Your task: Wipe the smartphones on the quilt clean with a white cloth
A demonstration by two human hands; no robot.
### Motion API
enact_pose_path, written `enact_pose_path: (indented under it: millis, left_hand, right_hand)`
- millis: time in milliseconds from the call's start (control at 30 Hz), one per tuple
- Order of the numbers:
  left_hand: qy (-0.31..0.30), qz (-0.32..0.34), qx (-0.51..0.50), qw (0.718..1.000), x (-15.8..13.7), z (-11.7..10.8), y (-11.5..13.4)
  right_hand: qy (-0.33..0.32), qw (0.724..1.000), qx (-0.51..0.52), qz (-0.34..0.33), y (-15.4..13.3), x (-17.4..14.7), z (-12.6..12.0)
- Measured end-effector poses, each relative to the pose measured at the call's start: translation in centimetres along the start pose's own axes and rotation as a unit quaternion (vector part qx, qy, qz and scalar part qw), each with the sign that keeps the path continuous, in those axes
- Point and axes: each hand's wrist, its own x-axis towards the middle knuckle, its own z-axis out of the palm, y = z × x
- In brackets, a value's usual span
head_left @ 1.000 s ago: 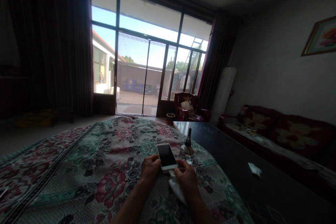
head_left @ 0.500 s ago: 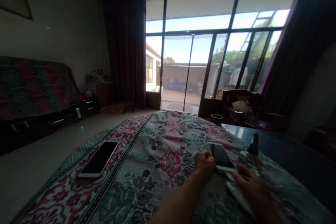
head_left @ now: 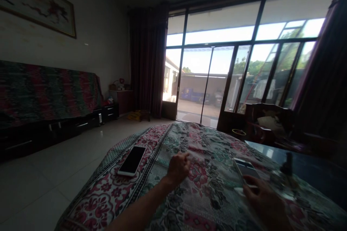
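My right hand [head_left: 261, 193] is closed over the near end of a white-edged smartphone [head_left: 245, 167], its fingers covering part of the dark screen. A small white piece [head_left: 240, 190], too blurred to name, shows beside those fingers. Off to the left, my left hand [head_left: 178, 168] is over the flowered cloth [head_left: 202, 202]; its fingers are loosely bent, one points outward, and nothing shows in them. A second white-edged smartphone [head_left: 132, 160] lies screen up on the cloth's patterned border, left of my left hand and apart from it.
Right of my right hand stands a clear bottle with a dark pump top [head_left: 286, 168]. Beyond it is a dark glossy tabletop [head_left: 311, 168]. A wooden chair [head_left: 260, 115] stands near the glass doors [head_left: 200, 90]. Tiled floor [head_left: 54, 166] lies to the left.
My left hand has come away from the right-hand smartphone and moved left. My right hand has shifted over that phone's near end. The view has turned left.
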Motion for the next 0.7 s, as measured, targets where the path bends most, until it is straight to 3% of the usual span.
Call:
enact_pose_path:
  millis: [167,233,300,433,700]
  left_hand:
    - [0.092,-0.025,0.112,0.989,-2.7,-9.9,-5.3]
    - [0.115,-0.059,0.249,0.96,-4.0,-12.5,-6.7]
    - [0.099,-0.121,0.317,0.935,-5.0,-14.3,-7.6]
    - [-0.006,-0.232,0.336,0.913,-6.1,-15.9,-8.0]
    - [-0.052,-0.255,0.355,0.898,-6.1,-16.4,-8.5]
  right_hand:
    - [-0.166,0.979,0.113,-0.042,-6.7,-3.5,7.0]
    - [-0.231,0.96,0.156,-0.037,-9.8,-4.5,10.3]
    - [-0.291,0.933,0.21,-0.036,-12.7,-5.3,13.7]
    - [-0.315,0.909,0.272,-0.013,-17.0,-6.0,20.0]
    - [-0.347,0.877,0.33,-0.02,-20.5,-5.7,28.5]
